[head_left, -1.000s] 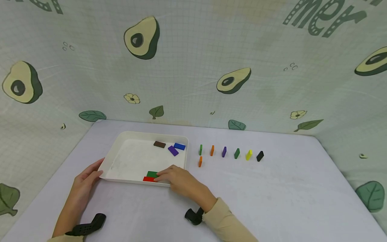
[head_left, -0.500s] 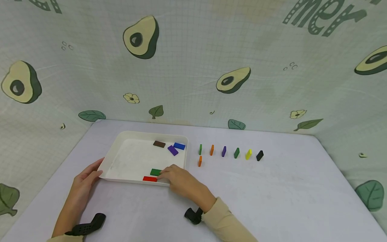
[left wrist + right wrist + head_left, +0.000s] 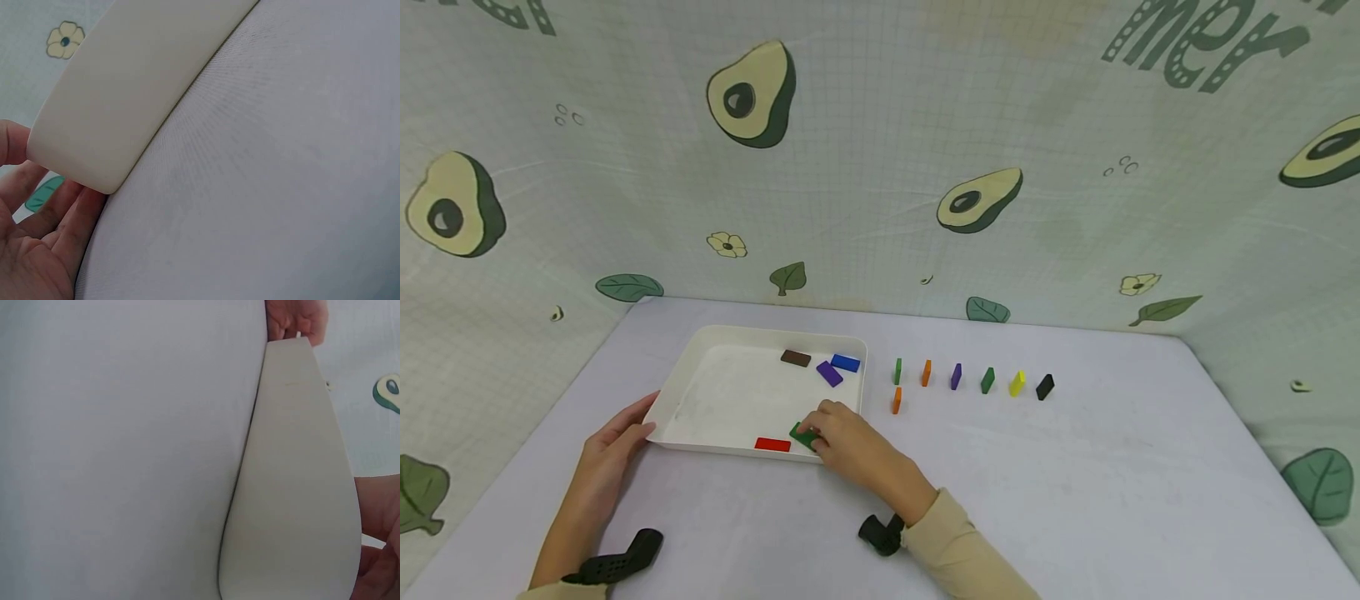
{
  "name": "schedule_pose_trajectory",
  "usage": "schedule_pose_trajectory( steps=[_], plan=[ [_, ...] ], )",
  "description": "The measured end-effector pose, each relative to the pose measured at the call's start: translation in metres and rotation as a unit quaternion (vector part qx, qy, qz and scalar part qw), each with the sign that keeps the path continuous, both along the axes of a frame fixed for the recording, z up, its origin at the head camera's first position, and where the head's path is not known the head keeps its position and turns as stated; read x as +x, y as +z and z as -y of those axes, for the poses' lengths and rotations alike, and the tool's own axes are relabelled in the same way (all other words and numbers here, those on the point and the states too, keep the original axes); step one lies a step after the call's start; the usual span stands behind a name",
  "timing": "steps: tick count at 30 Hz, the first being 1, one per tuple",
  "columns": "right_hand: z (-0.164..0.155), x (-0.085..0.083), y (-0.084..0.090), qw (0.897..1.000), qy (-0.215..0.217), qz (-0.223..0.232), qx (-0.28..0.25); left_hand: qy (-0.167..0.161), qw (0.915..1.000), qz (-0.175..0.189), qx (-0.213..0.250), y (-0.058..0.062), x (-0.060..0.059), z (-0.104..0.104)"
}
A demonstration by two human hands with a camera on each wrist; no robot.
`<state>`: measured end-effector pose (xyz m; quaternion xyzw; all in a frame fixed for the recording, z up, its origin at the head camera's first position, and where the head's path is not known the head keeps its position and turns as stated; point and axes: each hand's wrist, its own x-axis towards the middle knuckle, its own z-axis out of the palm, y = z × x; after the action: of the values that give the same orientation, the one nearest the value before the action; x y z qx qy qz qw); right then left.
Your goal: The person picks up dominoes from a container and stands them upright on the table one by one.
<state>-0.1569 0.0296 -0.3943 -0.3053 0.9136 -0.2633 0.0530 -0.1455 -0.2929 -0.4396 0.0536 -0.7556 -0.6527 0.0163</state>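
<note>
Your right hand (image 3: 850, 442) reaches over the near rim of the white tray (image 3: 688, 379), its fingertips curled around the green block (image 3: 803, 435), which sits tilted at the tray's near right corner. The red block (image 3: 772, 444) lies flat just left of the green one, against the tray's near wall. Your left hand (image 3: 610, 446) rests with straight, relaxed fingers against the tray's near left corner, holding nothing. At the tray's far right corner lie 3 blocks: brown (image 3: 795, 358), purple (image 3: 830, 373) and blue (image 3: 846, 363). On the table (image 3: 1112, 467) right of the tray, 6 small blocks stand in a row, with 1 more orange block (image 3: 897, 401) just in front of the row's left end.
</note>
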Motion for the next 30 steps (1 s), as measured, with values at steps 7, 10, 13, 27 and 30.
schedule_pose_trajectory(
  steps=[7, 10, 13, 27, 30],
  plan=[
    [0.003, -0.003, 0.003, 0.999, -0.012, 0.024, 0.022, -0.002, 1.0000, 0.000, -0.008, -0.001, -0.001, 0.001],
    [0.005, -0.004, 0.004, 0.999, -0.023, 0.031, 0.034, -0.001, 1.0000, -0.001, -0.008, -0.001, 0.000, 0.001],
    [0.007, -0.005, 0.005, 0.997, -0.036, 0.035, 0.055, -0.003, 0.9999, -0.002, -0.010, -0.002, -0.001, 0.001],
    [0.010, -0.006, 0.006, 0.994, -0.063, 0.036, 0.078, 0.003, 0.9999, -0.004, -0.015, -0.002, 0.000, 0.000],
    [0.011, -0.007, 0.006, 0.994, -0.067, 0.031, 0.080, 0.002, 0.9999, -0.005, -0.014, -0.002, 0.000, 0.000]
  ],
)
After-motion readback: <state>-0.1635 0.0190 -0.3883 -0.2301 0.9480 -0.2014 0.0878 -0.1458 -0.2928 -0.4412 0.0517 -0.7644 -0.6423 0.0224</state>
